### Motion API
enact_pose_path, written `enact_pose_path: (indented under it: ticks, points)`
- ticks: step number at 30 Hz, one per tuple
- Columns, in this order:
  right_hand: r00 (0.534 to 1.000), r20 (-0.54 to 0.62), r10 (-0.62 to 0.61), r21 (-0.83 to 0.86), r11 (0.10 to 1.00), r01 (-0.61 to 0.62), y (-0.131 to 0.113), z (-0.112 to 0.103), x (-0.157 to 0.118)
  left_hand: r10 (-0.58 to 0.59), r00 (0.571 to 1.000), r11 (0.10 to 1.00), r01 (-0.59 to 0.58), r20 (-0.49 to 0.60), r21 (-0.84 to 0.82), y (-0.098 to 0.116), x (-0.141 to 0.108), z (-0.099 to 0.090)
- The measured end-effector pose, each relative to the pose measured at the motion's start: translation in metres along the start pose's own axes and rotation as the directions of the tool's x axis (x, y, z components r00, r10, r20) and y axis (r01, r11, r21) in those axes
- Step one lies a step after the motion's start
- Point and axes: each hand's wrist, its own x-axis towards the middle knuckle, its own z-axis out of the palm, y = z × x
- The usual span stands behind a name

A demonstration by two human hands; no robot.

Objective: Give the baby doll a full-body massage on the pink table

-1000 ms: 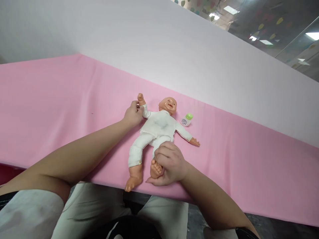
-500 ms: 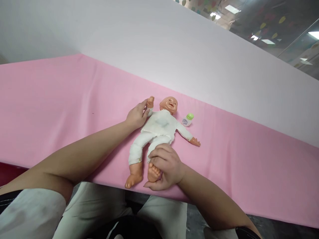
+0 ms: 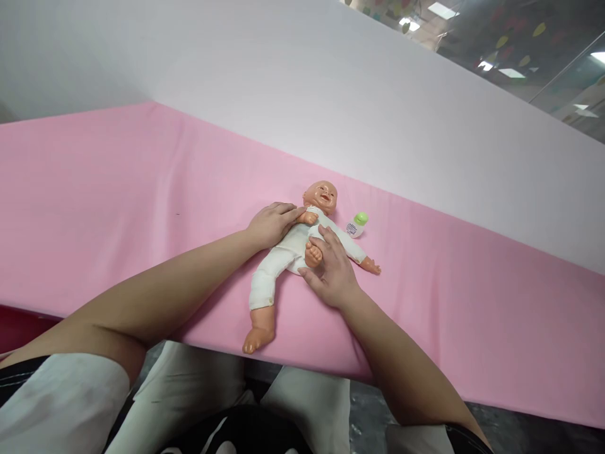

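A baby doll (image 3: 293, 243) with a white cloth body lies on its back on the pink table cover (image 3: 118, 202). Its head points away from me. My left hand (image 3: 274, 225) holds the doll's arm on the left, bent across its chest, with the small fist showing past my fingers. My right hand (image 3: 333, 268) grips the leg on the right, folded up so that the foot (image 3: 313, 253) rests over the belly. The other leg lies straight toward the table's front edge. The arm on the right stretches out sideways, untouched.
Beside the doll's head lies a small clear bottle (image 3: 357, 225) with a green cap. A white wall (image 3: 283, 82) rises behind the table, with a glass pane (image 3: 520, 57) at upper right. My legs are below the front edge.
My left hand has brought the doll's arm from beside its head inward across the chest. My right hand has pushed the leg up from the front edge to the belly.
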Motion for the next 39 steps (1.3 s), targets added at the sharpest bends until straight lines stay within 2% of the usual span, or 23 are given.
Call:
enact_pose_path:
  ticks: [5,7,9,10,12,14,16,17,19,21,23,24,26,28,30,31,34,36,39]
  points:
    - [0.994,-0.051,-0.093,-0.077,0.993,0.089,-0.012,-0.005,-0.002,-0.105,0.993,0.991,0.099,-0.062,-0.094,0.004,-0.001,-0.005]
    - [0.989,-0.052,-0.140,-0.100,0.986,0.134,-0.024,-0.007,-0.003,-0.195,0.977,0.968,0.178,-0.087,-0.178,0.002,0.000,-0.008]
    - [0.979,-0.043,-0.197,-0.108,0.976,0.191,-0.036,-0.008,-0.005,-0.336,0.936,0.913,0.295,-0.109,-0.283,-0.004,0.000,-0.009]
    - [0.973,-0.038,-0.229,-0.101,0.969,0.224,-0.042,-0.008,-0.006,-0.417,0.902,0.870,0.358,-0.116,-0.340,-0.008,0.001,-0.009]
    - [0.954,-0.017,-0.298,-0.048,0.954,0.297,-0.050,-0.008,-0.008,-0.579,0.807,0.753,0.476,-0.114,-0.454,-0.020,0.002,-0.006]
    - [0.923,0.030,-0.383,0.059,0.923,0.381,-0.053,-0.005,-0.012,-0.723,0.686,0.596,0.561,-0.080,-0.574,-0.032,0.005,-0.001]
    - [0.884,0.109,-0.455,0.179,0.884,0.433,-0.054,0.000,-0.017,-0.819,0.572,0.429,0.576,-0.032,-0.696,-0.042,0.009,0.004]
    - [0.864,0.158,-0.478,0.226,0.869,0.439,-0.053,0.003,-0.019,-0.844,0.536,0.364,0.557,-0.012,-0.747,-0.045,0.010,0.006]
    - [0.827,0.251,-0.503,0.294,0.854,0.430,-0.053,0.009,-0.023,-0.856,0.517,0.308,0.504,-0.004,-0.807,-0.047,0.010,0.008]
    - [0.791,0.310,-0.528,0.339,0.838,0.427,-0.053,0.015,-0.024,-0.839,0.542,0.358,0.480,-0.050,-0.801,-0.044,0.008,0.007]
    - [0.774,0.309,-0.553,0.366,0.820,0.439,-0.054,0.017,-0.024,-0.792,0.592,0.487,0.468,-0.147,-0.737,-0.038,0.005,0.003]
    - [0.782,0.281,-0.556,0.367,0.815,0.448,-0.055,0.016,-0.024,-0.750,0.630,0.565,0.454,-0.200,-0.689,-0.034,0.003,0.000]
    - [0.824,0.155,-0.545,0.341,0.812,0.473,-0.056,0.010,-0.022,-0.621,0.732,0.721,0.395,-0.279,-0.569,-0.024,0.001,-0.005]
    - [0.860,-0.011,-0.511,0.278,0.824,0.493,-0.057,0.001,-0.019,-0.449,0.839,0.855,0.304,-0.308,-0.419,-0.014,0.000,-0.009]
    - [0.874,-0.130,-0.468,0.191,0.853,0.485,-0.057,-0.008,-0.017,-0.271,0.922,0.946,0.203,-0.277,-0.251,-0.005,0.000,-0.009]
    - [0.881,-0.163,-0.445,0.145,0.872,0.467,-0.056,-0.012,-0.015,-0.193,0.950,0.973,0.153,-0.244,-0.174,-0.001,0.000,-0.008]
    - [0.915,-0.221,-0.338,0.032,0.935,0.353,-0.047,-0.017,-0.009,-0.045,0.991,0.999,0.043,-0.127,-0.015,0.004,0.000,-0.004]
    - [0.949,-0.228,-0.218,0.006,0.974,0.225,-0.035,-0.016,-0.005,-0.021,0.996,0.998,0.025,-0.087,0.053,0.004,0.000,-0.003]
    - [0.992,-0.127,-0.013,0.061,0.998,0.021,-0.012,-0.013,-0.001,-0.035,0.998,0.993,0.041,-0.056,0.107,0.003,-0.001,-0.005]
